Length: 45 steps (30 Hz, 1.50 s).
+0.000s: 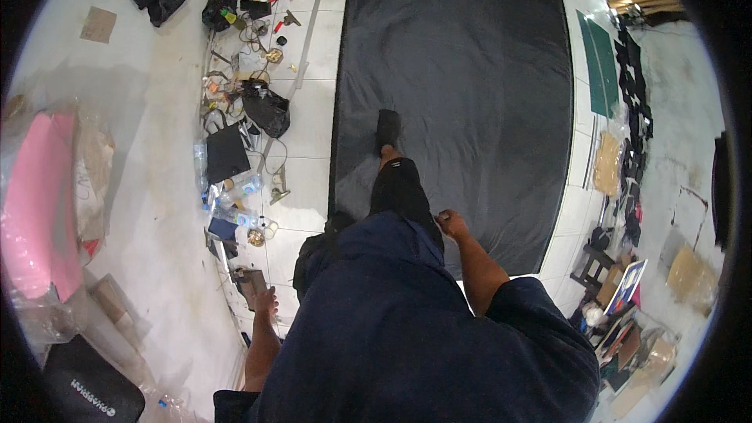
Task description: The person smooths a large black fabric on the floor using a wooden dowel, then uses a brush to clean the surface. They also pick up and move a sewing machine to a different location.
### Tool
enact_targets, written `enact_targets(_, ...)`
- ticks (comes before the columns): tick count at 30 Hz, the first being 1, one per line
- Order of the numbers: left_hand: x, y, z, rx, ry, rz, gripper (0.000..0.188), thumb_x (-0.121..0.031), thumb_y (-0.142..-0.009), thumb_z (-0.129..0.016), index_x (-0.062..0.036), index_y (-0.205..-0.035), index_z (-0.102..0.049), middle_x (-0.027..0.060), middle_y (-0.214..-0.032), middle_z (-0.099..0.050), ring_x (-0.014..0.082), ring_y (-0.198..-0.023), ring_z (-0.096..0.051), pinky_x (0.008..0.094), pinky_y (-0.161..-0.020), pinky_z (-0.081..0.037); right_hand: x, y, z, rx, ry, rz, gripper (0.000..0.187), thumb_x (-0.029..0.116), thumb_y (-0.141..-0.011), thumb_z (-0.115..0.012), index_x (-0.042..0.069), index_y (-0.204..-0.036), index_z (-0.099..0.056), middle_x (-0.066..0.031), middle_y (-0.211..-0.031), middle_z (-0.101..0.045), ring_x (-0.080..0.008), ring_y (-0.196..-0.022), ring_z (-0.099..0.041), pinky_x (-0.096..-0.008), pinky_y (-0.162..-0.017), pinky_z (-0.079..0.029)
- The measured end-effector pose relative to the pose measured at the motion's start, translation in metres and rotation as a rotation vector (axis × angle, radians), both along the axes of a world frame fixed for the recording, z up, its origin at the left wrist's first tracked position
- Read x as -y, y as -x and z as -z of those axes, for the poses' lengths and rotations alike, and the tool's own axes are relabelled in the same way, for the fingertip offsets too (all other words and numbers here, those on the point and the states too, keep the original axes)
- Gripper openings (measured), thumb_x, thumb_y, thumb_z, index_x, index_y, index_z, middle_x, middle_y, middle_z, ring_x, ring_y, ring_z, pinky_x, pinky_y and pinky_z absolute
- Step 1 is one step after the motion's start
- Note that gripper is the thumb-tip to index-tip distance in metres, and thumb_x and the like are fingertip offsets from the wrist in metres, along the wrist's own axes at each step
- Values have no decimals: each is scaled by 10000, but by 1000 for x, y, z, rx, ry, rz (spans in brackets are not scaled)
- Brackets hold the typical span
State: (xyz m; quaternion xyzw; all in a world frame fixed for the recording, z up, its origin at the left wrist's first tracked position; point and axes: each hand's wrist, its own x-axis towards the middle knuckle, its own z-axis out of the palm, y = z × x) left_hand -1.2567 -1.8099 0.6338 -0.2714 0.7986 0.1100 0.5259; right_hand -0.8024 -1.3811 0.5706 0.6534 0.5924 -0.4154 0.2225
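Note:
A large sheet of black cloth (pixel 470 70) lies spread over the white tiled floor, with slight wrinkles. One of my feet, in a dark shoe (pixel 387 127), stands on it. Beside my thigh, over the near part of the cloth, my right hand (pixel 452 223) has its fingers curled in; whatever they may hold is too small to make out. Low on the left hangs my left hand (pixel 267 302), its fingers loosely apart. Nearest to it is a brown block-like piece (pixel 251 285) by the wall; I see no grip on it.
Along the left wall lie plastic bottles (pixel 249 185), a black bag (pixel 266 108), a dark flat case (pixel 227 154), clamps and cords. A long grey strip (pixel 307 55) runs beside the cloth. On the right are a green board (pixel 598 63), a dark stool (pixel 594 268) and leaning panels (pixel 627 286).

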Motion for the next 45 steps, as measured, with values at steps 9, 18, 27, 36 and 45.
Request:
enact_targets(9,-236,25,7,-164,-364,419,394,-406,-897,-628,-63,-1091,-619,17,-864,-624,128,-689,-588,270,-527,-441,-197,31,-7,-151,-97,-13,413,391,-911,-611,49,-1144,-615,-163,-1011,-688,-284,-870,-673,-388,-799,-512)
enact_targets(18,-417,44,-20,-253,-522,309,390,-376,-889,-641,12,-924,-647,42,-729,-586,144,-718,-529,313,-671,-426,-298,57,-55,-149,-59,95,431,436,-884,-609,86,-1134,-634,-181,-1078,-677,-353,-1004,-654,-445,-855,-504)
enact_targets(27,-414,94,-10,-43,-327,263,326,-382,-907,-587,-64,-977,-588,3,-803,-555,103,-628,-523,266,-472,-378,-318,88,-53,-167,-95,117,471,399,-905,-620,28,-1195,-606,-139,-896,-687,-243,-802,-652,-337,-752,-507)
enact_targets(36,-454,164,-7,-183,-432,69,361,-383,-885,-584,-40,-980,-639,50,-819,-626,142,-677,-566,282,-537,-422,-383,185,-69,-157,-221,-5,470,432,-875,-630,53,-1152,-633,-188,-1030,-688,-345,-963,-663,-442,-855,-505)
enact_targets(45,-490,189,-22,-149,-397,-56,265,-329,-882,-625,-68,-898,-588,6,-723,-551,106,-550,-498,258,-475,-389,-456,201,-55,-127,-193,4,512,430,-839,-679,13,-1134,-646,-169,-875,-697,-257,-800,-678,-369,-762,-513)
